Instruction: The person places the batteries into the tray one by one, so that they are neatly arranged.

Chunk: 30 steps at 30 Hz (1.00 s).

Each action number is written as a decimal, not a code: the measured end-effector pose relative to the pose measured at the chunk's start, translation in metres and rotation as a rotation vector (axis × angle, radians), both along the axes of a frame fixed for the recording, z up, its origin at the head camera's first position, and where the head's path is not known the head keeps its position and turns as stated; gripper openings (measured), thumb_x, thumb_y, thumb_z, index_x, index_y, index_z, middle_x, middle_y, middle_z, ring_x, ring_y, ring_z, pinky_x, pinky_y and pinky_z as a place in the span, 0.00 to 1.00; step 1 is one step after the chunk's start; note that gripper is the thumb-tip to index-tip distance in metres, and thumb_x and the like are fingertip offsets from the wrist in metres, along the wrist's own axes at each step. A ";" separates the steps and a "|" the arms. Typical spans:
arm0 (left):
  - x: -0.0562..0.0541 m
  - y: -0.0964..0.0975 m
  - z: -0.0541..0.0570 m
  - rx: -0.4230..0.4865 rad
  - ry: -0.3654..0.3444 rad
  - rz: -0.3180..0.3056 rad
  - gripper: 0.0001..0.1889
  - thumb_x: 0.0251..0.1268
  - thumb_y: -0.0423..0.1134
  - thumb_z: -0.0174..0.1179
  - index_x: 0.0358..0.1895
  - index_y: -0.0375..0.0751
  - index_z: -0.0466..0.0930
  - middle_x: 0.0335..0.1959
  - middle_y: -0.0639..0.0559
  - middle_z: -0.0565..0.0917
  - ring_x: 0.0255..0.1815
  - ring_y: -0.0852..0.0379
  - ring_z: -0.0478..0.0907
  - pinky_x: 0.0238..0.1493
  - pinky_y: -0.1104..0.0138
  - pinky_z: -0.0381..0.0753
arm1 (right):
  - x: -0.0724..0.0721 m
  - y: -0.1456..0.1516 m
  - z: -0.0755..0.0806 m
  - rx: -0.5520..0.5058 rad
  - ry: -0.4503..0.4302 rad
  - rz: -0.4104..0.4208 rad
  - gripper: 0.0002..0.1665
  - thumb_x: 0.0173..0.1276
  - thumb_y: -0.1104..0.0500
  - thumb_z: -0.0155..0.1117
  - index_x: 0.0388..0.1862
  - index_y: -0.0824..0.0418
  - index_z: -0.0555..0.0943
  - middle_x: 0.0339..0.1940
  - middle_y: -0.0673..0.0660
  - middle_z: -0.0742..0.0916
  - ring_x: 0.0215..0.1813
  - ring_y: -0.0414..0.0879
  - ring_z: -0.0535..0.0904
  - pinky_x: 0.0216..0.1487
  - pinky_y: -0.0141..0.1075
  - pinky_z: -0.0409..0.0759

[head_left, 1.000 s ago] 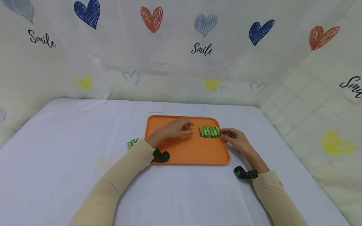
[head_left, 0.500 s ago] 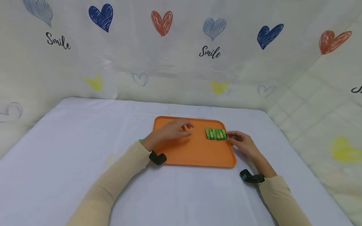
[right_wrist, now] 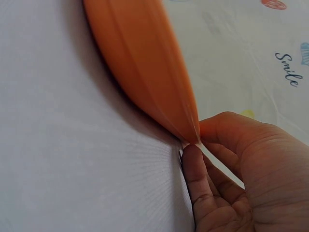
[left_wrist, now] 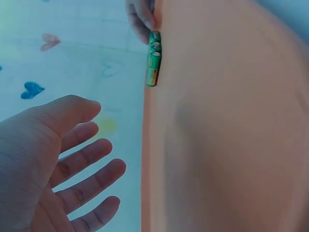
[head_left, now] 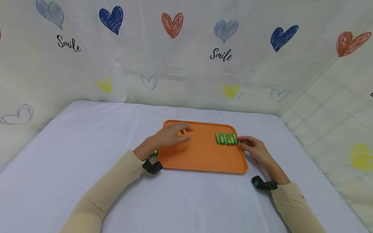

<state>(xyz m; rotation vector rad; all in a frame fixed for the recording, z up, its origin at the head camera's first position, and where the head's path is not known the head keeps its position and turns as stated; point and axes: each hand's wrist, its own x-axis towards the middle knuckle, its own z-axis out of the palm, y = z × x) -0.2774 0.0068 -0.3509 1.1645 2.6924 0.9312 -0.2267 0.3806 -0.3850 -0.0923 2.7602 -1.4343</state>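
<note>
An orange tray (head_left: 201, 158) lies on the table in the head view. Several green and yellow batteries (head_left: 226, 138) stand side by side in a row at its right end. My left hand (head_left: 173, 134) hovers over the tray's left part, holding nothing; its fingers are spread and slightly bent in the left wrist view. More batteries (head_left: 154, 153) lie by the tray's left edge, partly hidden by my left wrist. My right hand (head_left: 256, 149) pinches the tray's right rim beside the row's last battery. The right wrist view shows thumb and fingertip meeting at the rim.
A white cloth (head_left: 186, 200) covers the table. Behind it hangs a pale backdrop (head_left: 186, 71) printed with hearts and the word Smile. Each wrist wears a black camera band, with the left one (head_left: 152, 167) near the tray's front left corner.
The head view has turned left, so the scene sits further right. My left hand has drawn back leftward over the tray. The right hand and the battery row keep their places at the rim.
</note>
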 end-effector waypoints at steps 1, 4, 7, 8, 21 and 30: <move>0.002 -0.002 0.001 -0.002 -0.005 0.004 0.21 0.69 0.46 0.60 0.62 0.42 0.75 0.57 0.50 0.79 0.53 0.56 0.75 0.55 0.61 0.76 | 0.000 0.000 0.000 0.003 0.003 0.002 0.29 0.71 0.53 0.62 0.65 0.68 0.73 0.59 0.69 0.79 0.42 0.31 0.78 0.44 0.25 0.76; 0.006 -0.010 0.002 -0.009 -0.008 0.017 0.22 0.69 0.46 0.60 0.62 0.42 0.75 0.58 0.50 0.79 0.54 0.55 0.75 0.55 0.60 0.76 | 0.000 0.000 0.001 0.008 0.007 0.003 0.28 0.72 0.53 0.62 0.65 0.68 0.73 0.58 0.70 0.79 0.41 0.31 0.78 0.44 0.25 0.76; 0.009 -0.018 0.002 -0.016 -0.006 0.032 0.22 0.69 0.47 0.60 0.62 0.43 0.75 0.58 0.51 0.78 0.54 0.55 0.74 0.56 0.59 0.76 | 0.000 0.001 0.001 0.013 0.012 0.002 0.28 0.72 0.54 0.61 0.65 0.68 0.72 0.57 0.70 0.80 0.41 0.30 0.78 0.44 0.24 0.76; 0.010 -0.021 0.002 -0.016 -0.007 0.037 0.22 0.69 0.47 0.60 0.62 0.43 0.75 0.58 0.51 0.78 0.54 0.55 0.74 0.56 0.59 0.76 | 0.000 0.001 0.001 0.012 0.011 0.003 0.28 0.72 0.54 0.61 0.65 0.68 0.72 0.58 0.70 0.80 0.41 0.30 0.78 0.44 0.24 0.76; 0.018 -0.057 -0.003 0.026 0.040 0.062 0.20 0.68 0.43 0.61 0.59 0.39 0.76 0.55 0.47 0.80 0.51 0.51 0.76 0.52 0.56 0.77 | 0.000 0.002 0.001 0.006 -0.009 0.004 0.30 0.72 0.52 0.62 0.67 0.67 0.71 0.61 0.69 0.78 0.42 0.30 0.77 0.44 0.24 0.75; 0.026 -0.082 -0.008 -0.028 0.056 0.133 0.20 0.68 0.46 0.61 0.59 0.40 0.78 0.53 0.49 0.80 0.51 0.53 0.76 0.52 0.58 0.77 | -0.003 0.001 -0.001 0.002 -0.019 0.010 0.30 0.72 0.53 0.61 0.67 0.67 0.71 0.61 0.68 0.78 0.42 0.30 0.77 0.44 0.24 0.76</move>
